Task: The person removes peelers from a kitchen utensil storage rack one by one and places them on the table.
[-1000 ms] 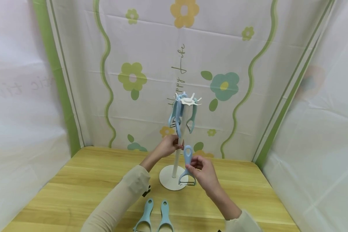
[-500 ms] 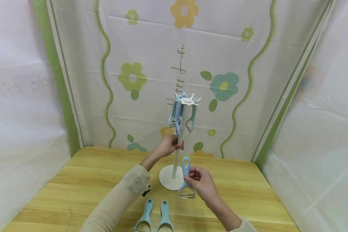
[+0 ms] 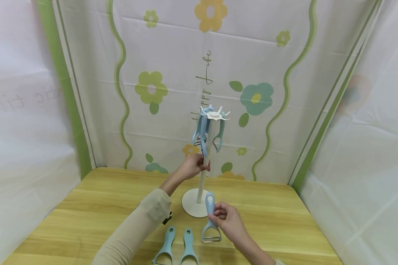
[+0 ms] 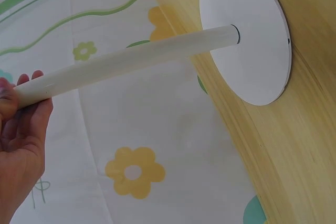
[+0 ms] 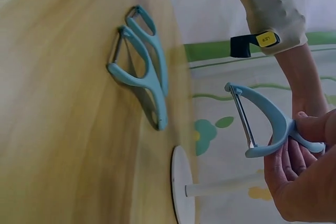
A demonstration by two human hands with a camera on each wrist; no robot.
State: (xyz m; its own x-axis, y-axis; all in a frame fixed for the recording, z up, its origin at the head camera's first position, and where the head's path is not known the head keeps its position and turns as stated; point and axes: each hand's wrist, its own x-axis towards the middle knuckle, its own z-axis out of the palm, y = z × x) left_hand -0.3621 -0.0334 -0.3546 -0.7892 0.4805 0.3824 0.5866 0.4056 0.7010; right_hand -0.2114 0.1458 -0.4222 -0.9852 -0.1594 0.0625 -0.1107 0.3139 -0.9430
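My left hand (image 3: 193, 166) grips the white pole (image 4: 131, 62) of a standing rack, below its hooks. Several blue and teal peelers (image 3: 203, 132) hang from the hooked white top (image 3: 214, 115). In front of the round white base (image 3: 191, 203), my right hand (image 3: 228, 221) pinches a light blue peeler (image 3: 210, 209) by its handle, holed end up and blade down. That peeler is in the air in the right wrist view. Two teal peelers (image 3: 168, 239) lie side by side on the table to its left, their blade ends partly cut off by the head view's lower edge.
The wooden table (image 3: 112, 206) carries the rack near its back edge. Behind it hangs a white curtain (image 3: 185, 66) with printed flowers, and white sheets close in both sides. A dark wrist strap with a yellow label (image 5: 265, 39) sits on the left sleeve.
My right hand has moved down and toward me with the light blue peeler, away from the rack's pole. The left hand and the rack have stayed in place.
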